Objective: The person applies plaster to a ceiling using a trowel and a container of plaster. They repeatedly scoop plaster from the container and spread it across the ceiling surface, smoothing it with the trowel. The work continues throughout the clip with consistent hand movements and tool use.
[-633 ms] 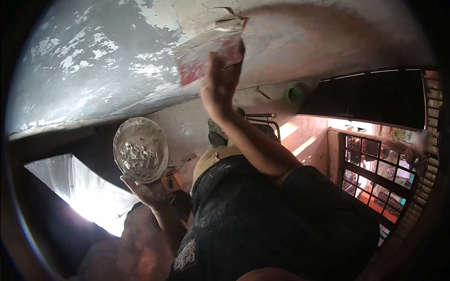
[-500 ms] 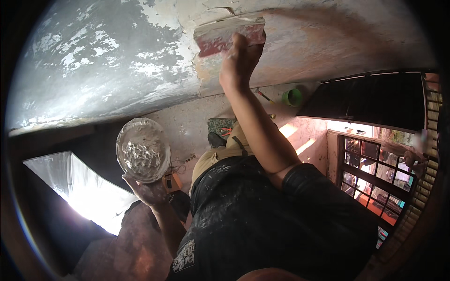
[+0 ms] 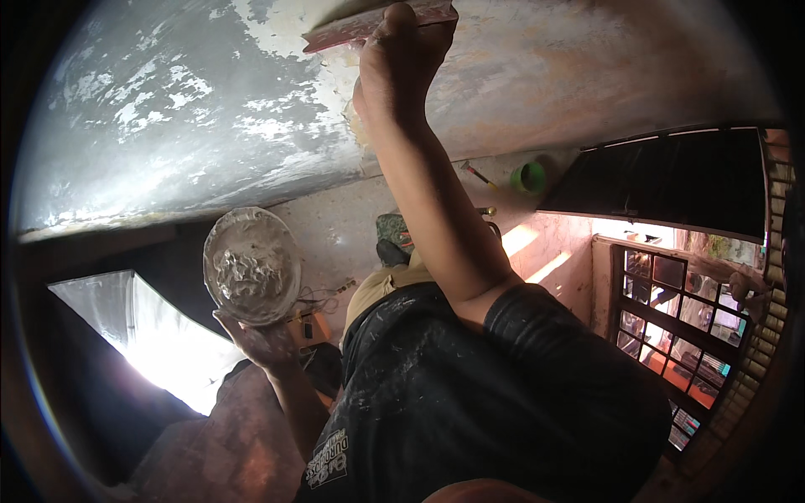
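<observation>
My right hand (image 3: 398,67) is raised to the top of the view, closed round a wide reddish putty spreader (image 3: 342,33). The spreader's blade lies at the wall (image 3: 226,126), whose surface is grey with white patches on the left and beige toward the right. At the left, my left hand (image 3: 262,342) grips the lower rim of a round shallow dish (image 3: 215,289). Thick, ridged whitish putty (image 3: 251,270) is heaped in the dish's middle and smeared toward its edge. Most of the fingers behind the dish are hidden.
A green bucket (image 3: 528,178) and a hammer-like tool (image 3: 479,174) lie on the floor beyond my right arm. To the right are a dark panel (image 3: 671,180) and a barred window (image 3: 679,314). A bright opening (image 3: 168,335) glares at the left; an orange box (image 3: 314,329) is beside my left wrist.
My right hand has pushed the spreader up and a little left along the wall, partly out of view. My left hand and the dish have hardly moved.
</observation>
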The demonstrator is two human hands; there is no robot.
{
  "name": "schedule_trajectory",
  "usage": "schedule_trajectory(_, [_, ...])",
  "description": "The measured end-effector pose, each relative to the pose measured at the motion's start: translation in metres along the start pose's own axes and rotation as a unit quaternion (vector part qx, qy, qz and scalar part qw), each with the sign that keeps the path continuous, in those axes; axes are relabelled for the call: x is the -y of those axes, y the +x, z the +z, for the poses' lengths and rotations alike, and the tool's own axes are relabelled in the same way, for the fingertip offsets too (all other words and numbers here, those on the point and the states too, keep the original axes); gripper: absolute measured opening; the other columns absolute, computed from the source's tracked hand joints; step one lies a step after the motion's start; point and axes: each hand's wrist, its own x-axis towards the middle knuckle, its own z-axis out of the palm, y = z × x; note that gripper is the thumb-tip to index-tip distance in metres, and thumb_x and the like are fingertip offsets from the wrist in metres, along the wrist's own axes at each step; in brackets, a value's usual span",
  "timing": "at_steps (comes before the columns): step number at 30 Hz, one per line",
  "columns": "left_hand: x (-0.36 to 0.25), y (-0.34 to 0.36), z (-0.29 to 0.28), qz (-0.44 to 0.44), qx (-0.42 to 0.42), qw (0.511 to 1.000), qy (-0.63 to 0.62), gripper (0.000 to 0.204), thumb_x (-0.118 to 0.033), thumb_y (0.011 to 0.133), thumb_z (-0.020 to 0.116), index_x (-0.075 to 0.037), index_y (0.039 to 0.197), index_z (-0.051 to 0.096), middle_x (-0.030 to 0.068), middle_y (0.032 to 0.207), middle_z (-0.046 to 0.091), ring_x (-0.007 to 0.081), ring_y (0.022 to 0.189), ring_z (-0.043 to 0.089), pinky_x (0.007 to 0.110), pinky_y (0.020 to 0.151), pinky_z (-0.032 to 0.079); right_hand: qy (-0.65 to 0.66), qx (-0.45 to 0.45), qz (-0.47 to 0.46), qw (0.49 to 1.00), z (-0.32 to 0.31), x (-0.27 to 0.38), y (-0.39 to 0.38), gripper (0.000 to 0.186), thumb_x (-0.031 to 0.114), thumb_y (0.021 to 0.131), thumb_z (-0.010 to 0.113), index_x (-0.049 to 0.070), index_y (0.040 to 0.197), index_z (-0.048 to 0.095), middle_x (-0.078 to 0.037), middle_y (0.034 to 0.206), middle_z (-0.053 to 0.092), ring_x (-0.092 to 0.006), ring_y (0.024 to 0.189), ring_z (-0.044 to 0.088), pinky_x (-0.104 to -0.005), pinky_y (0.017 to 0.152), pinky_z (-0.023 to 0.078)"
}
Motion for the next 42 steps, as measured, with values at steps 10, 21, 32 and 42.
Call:
schedule_trajectory(10, [0.007, 0.000, -0.008, -0.020, 0.023, 0.999, -0.033, 0.072, -0.055, 0.114, 0.044, -0.004, 0.164, 0.035, 0.0203, 0.163, 0.044, 0.0380, 0.151, 0.043, 0.058, 0.127, 0.034, 0.058, -0.017, 0.021, 0.998, -0.085, 0.037, 0.014, 0.020, 0.006, 0.090, 0.066, 0.003, 0.109, 0.068, -0.004, 0.100, 0.069, -0.0168, 0.081, 0.065, -0.0324, 0.071, 0.054])
schedule_trajectory(21, [0.004, -0.001, -0.008, -0.013, 0.083, 0.994, -0.075, 0.062, -0.047, 0.117, 0.037, -0.004, 0.160, 0.042, 0.0216, 0.161, 0.049, 0.0375, 0.148, 0.049, 0.057, 0.123, 0.041, -0.332, 0.022, -0.138, 0.933, 0.011, -0.006, -0.004, 0.074, 0.000, 0.091, 0.049, -0.023, 0.155, 0.020, -0.047, 0.144, 0.039, -0.0534, 0.130, 0.046, -0.0557, 0.115, 0.039])
schedule_trajectory(32, [0.005, -0.005, 0.009, 0.001, -0.011, 1.000, -0.018, 0.066, -0.049, 0.116, 0.038, -0.001, 0.161, 0.039, 0.0229, 0.161, 0.049, 0.0385, 0.147, 0.050, 0.058, 0.123, 0.042, -0.247, 0.189, -0.222, 0.924, -0.016, 0.000, -0.056, 0.072, -0.012, 0.086, 0.047, -0.010, 0.156, 0.033, -0.031, 0.135, 0.048, -0.0399, 0.116, 0.053, -0.0524, 0.099, 0.051])
schedule_trajectory(42, [0.005, 0.002, -0.012, -0.050, 0.068, 0.994, -0.064, 0.067, -0.052, 0.115, 0.041, -0.003, 0.161, 0.039, 0.0213, 0.163, 0.045, 0.0385, 0.149, 0.046, 0.059, 0.125, 0.038, -0.383, 0.046, -0.296, 0.874, -0.033, 0.023, 0.024, 0.063, 0.002, 0.097, 0.057, -0.015, 0.155, 0.038, -0.037, 0.149, 0.053, -0.0469, 0.133, 0.058, -0.0504, 0.112, 0.048])
